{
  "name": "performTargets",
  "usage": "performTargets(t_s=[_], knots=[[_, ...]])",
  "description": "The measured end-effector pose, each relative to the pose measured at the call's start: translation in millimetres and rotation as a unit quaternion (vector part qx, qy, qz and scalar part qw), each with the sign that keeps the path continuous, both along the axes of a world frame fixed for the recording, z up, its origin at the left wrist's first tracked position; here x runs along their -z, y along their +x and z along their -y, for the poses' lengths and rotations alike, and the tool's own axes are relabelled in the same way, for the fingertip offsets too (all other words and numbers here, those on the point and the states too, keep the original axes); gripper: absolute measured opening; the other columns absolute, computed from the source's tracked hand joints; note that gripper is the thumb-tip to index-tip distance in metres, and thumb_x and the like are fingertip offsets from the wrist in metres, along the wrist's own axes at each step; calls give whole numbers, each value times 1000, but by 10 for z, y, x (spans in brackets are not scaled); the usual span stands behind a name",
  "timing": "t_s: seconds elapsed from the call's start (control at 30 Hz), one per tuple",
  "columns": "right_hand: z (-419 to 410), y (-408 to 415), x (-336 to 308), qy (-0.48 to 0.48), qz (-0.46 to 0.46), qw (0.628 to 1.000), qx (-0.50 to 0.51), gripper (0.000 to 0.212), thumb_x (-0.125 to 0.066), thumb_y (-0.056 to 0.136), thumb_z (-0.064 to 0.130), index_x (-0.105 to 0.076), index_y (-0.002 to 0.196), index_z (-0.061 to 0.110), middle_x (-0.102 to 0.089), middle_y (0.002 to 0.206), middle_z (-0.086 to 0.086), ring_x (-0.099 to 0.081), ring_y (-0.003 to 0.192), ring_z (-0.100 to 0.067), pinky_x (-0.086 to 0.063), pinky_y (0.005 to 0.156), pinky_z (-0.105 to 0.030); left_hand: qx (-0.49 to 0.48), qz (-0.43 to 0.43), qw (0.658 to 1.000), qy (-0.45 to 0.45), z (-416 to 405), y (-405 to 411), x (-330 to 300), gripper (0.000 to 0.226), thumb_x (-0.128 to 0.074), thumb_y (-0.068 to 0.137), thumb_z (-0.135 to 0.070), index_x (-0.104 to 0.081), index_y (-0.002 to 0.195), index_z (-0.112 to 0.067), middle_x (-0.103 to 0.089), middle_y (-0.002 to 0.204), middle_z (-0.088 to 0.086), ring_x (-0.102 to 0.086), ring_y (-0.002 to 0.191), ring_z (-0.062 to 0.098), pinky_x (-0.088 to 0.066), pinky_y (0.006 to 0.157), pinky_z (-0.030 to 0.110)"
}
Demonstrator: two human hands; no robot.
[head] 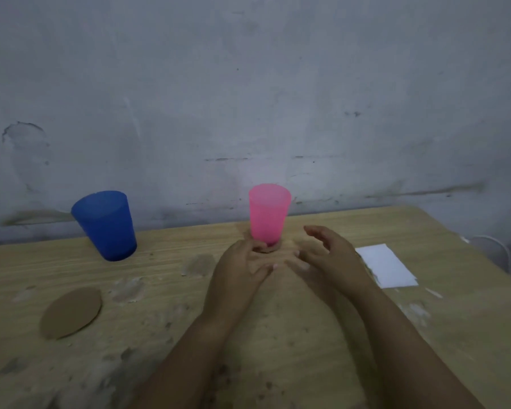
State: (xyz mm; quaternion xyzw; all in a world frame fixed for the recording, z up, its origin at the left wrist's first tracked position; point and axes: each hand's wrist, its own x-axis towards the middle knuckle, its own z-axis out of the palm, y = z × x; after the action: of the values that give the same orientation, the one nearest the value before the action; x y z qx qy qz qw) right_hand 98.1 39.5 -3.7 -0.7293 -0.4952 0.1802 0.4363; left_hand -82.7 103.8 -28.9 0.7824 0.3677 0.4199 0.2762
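Note:
A pink translucent cup [268,214] stands upright near the table's far edge, at the middle. My left hand [242,267] reaches its foot, with thumb and forefinger curled round the bottom of the cup; the other fingers point right along the table. My right hand [328,255] sits just right of the cup, apart from it, fingers spread and loosely bent, holding nothing. What lies under the cup is hidden by my fingers.
A blue cup [106,225] stands at the far left of the worn wooden table [278,335]. A round brown cardboard disc [71,312] lies front left. A white sheet of paper [385,265] lies to the right. A grey wall rises right behind the table.

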Motion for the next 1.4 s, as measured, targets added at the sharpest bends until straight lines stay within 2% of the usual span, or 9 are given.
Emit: performTargets(t_s=[0.07, 0.2, 0.4, 0.63, 0.8, 1.03, 1.13, 1.23, 1.4], knots=[[195, 132, -37, 4, 33, 999, 40, 40, -71, 77, 20, -62, 116, 20, -62, 121, 3, -54, 112, -11, -37, 91, -21, 47, 1, 999, 16, 179, 139, -62, 24, -76, 74, -19, -66, 95, -23, -60, 93, -15, -53, 87, -1, -33, 76, 0], [628, 385, 8, 32, 72, 988, 136, 23, -65, 81, 14, -68, 104, 12, -69, 108, -3, -59, 103, -14, -36, 85, -19, 125, -3, 992, 30, 524, 599, -153, 20, -71, 78, -12, -67, 96, -17, -65, 98, -7, -57, 94, 5, -38, 82, 10], [931, 625, 255, 9, 74, 971, 228, 28, -63, 81, 13, -66, 108, 8, -66, 114, -11, -58, 108, -25, -40, 89, -27, 155, -46, 987, 6, 819, 1331, -109, 24, -54, 85, -6, -66, 106, -13, -64, 110, 1, -56, 105, 15, -38, 90, 20], [841, 693, 322, 4, 150, 966, 209, 22, -67, 77, 28, -66, 94, 15, -61, 100, 0, -49, 101, -17, -39, 78, -29, 77, -66, 994, -29, 701, 1720, 0, 35, -48, 84, -4, -66, 110, -17, -63, 116, 1, -54, 109, 17, -41, 95, 33], [790, 716, 294, 6, 167, 963, 212, 12, -67, 75, 20, -67, 85, 13, -62, 95, -5, -50, 99, -22, -42, 81, -33, -27, -179, 983, -36, 585, 1857, 47, 40, -45, 95, -29, -51, 132, -19, -51, 136, 5, -39, 130, 23, -28, 108, 38], [769, 733, 290, -3, 151, 962, 227, 6, -66, 77, 21, -66, 78, 15, -60, 93, -4, -47, 97, -22, -39, 84, -34, -53, -151, 987, -33, 566, 1876, 47, 15, -53, 89, -26, -67, 97, -26, -61, 111, -3, -47, 114, 19, -32, 95, 33], [770, 726, 295, -1, 142, 963, 228, 5, -66, 76, 21, -66, 77, 16, -59, 92, -1, -46, 97, -20, -39, 85, -33, -69, -139, 987, -38, 559, 1890, 41, 20, -50, 91, -27, -68, 100, -22, -61, 113, 0, -47, 114, 21, -33, 95, 34], [765, 734, 296, 4, 133, 964, 230, 4, -66, 75, 20, -66, 77, 16, -58, 91, 0, -46, 98, -19, -39, 86, -33, -69, -174, 982, -19, 554, 1912, 68, 24, -50, 93, -30, -65, 110, -22, -56, 118, 0, -43, 117, 20, -30, 97, 33], [760, 751, 297, -6, 129, 966, 225, 5, -66, 76, 21, -67, 79, 17, -55, 89, 3, -45, 99, -18, -38, 86, -32, -53, -171, 984, -16, 556, 1904, 71, 13, -56, 89, -26, -64, 99, -27, -57, 112, -4, -44, 115, 17, -27, 94, 32]])
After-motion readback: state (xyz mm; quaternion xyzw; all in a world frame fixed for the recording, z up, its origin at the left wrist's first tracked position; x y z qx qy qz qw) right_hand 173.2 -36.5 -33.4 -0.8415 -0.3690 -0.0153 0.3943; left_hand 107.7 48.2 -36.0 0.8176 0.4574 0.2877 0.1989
